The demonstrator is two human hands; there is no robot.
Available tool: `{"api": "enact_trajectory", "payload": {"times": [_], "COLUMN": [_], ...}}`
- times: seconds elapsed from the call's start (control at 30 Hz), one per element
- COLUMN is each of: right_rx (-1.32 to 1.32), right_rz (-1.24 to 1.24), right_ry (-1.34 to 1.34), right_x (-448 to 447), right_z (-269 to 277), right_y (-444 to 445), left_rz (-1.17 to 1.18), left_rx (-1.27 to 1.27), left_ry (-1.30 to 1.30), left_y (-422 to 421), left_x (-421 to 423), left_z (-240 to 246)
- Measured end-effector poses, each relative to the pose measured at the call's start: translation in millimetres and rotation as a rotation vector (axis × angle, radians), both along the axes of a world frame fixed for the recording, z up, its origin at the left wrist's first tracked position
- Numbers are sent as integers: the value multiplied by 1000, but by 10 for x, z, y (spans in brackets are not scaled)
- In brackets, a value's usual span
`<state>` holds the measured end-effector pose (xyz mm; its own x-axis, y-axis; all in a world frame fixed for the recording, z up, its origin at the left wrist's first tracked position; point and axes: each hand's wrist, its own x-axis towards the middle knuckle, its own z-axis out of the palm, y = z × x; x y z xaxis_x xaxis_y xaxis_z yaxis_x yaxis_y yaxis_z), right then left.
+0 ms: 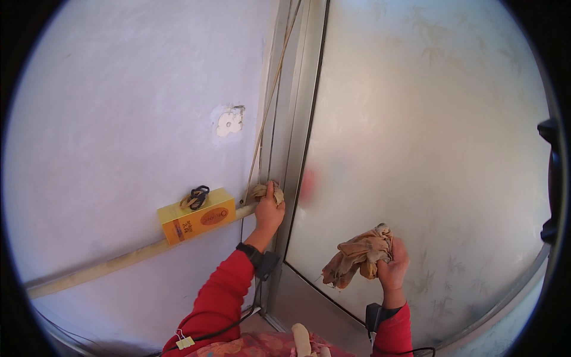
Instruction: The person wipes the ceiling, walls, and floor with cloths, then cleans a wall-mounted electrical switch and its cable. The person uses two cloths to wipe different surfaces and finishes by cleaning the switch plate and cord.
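Observation:
My left hand (269,212) presses a small crumpled beige cloth (258,191) against the metal door frame (290,147), where a wall pipe meets it. Over the frosted glass panel (401,147), my right hand (395,263) grips a larger, stained brown cloth (359,254) that hangs bunched to the left of the fingers. Both wrists wear black straps with small dark devices, and red sleeves cover the arms. How much of the right cloth touches the glass cannot be told.
A yellow cardboard box (200,218) with black and tan bands (198,197) on top rests at the pipe (107,267) along the white wall. A thin cord (270,98) runs down beside the frame. A cable hangs near my left arm; a yellow binder clip (184,342) sits on that sleeve.

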<state>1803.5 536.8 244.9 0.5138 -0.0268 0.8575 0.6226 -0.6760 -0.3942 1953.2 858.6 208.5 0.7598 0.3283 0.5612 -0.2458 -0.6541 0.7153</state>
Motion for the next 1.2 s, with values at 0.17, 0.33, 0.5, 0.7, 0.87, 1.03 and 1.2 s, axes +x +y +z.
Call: {"api": "enact_trajectory", "payload": {"times": [0.17, 0.33, 0.5, 0.7, 0.87, 1.03, 1.2], "right_rx": [-20, 20, 17, 12, -6, -28, -90], "right_rz": [1, 29, 53, 111, 131, 206, 161], "right_ry": [-21, 35, -18, -39, -77, -37, 24], "right_x": [3, 31, 104, 185, 224, 273, 282], "right_z": [-2, -38, -87, -112, -104, -108, -138], "right_y": [-17, -54, -74, -130, -166, -234, -290], "left_rz": [-104, 542, 826, 796, 592, 373, 143], "left_rx": [285, 1081, 1537, 1762, 1850, 1938, 1815], "left_ry": [-708, -613, -193, -74, 26, 143, 189], "left_y": [-233, -193, -180, -194, -143, -109, -144], "left_x": [-379, 24, 334, 445, 412, 360, 360], "left_z": [990, 2550, 2699, 2066, 1123, -304, -1496]}}
